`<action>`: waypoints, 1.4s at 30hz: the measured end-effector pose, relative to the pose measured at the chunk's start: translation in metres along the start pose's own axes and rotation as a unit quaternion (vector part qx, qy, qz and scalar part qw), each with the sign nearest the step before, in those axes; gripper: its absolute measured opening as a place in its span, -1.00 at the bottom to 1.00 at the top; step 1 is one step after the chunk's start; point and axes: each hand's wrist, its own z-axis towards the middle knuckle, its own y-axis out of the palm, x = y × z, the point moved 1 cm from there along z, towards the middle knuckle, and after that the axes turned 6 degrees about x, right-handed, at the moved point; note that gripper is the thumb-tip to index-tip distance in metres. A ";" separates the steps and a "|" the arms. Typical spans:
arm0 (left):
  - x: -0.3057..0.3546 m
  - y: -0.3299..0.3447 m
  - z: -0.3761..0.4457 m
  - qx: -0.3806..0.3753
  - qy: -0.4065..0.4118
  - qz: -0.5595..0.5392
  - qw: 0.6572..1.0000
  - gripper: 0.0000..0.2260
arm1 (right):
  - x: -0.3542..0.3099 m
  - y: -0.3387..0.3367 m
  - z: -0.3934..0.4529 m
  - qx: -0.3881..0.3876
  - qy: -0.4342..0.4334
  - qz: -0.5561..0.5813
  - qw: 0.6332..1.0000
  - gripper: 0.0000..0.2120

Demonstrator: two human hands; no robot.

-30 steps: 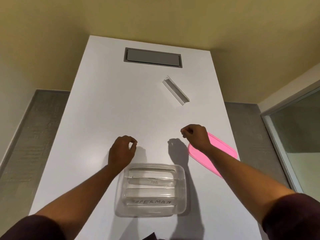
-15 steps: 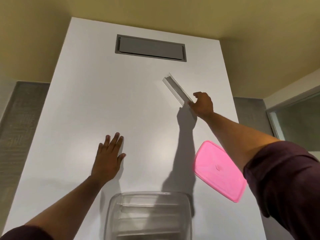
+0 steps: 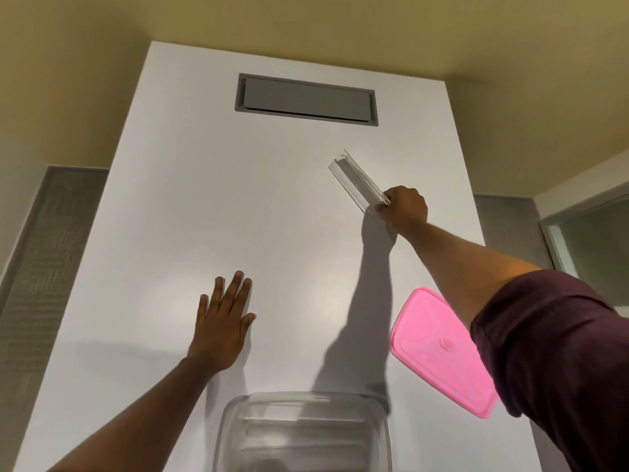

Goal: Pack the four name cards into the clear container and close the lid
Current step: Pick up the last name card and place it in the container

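A clear name card holder (image 3: pixel 355 178) lies diagonally at the far right of the white table (image 3: pixel 190 206). My right hand (image 3: pixel 405 209) is stretched out and closed on its near end. My left hand (image 3: pixel 226 318) rests flat on the table with fingers spread, holding nothing. The clear container (image 3: pixel 235 413) sits at the bottom edge of the view, with name cards showing inside it; its lower part is cut off. The pink lid (image 3: pixel 439 352) lies on the table to the container's right, partly under my right arm.
A grey rectangular hatch (image 3: pixel 306 100) is set into the far end of the table. Grey floor shows on both sides, and a glass panel (image 3: pixel 599 247) stands at the right.
My right hand reached from beside the pink lid out to the far name card and closed on its near end. My left hand opened and lay flat. The view tilted forward.
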 end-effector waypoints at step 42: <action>0.152 -0.139 -0.154 -0.146 -0.112 -0.394 0.900 -0.49 | 0.010 -0.062 -0.448 0.124 -0.235 0.228 0.937 -0.60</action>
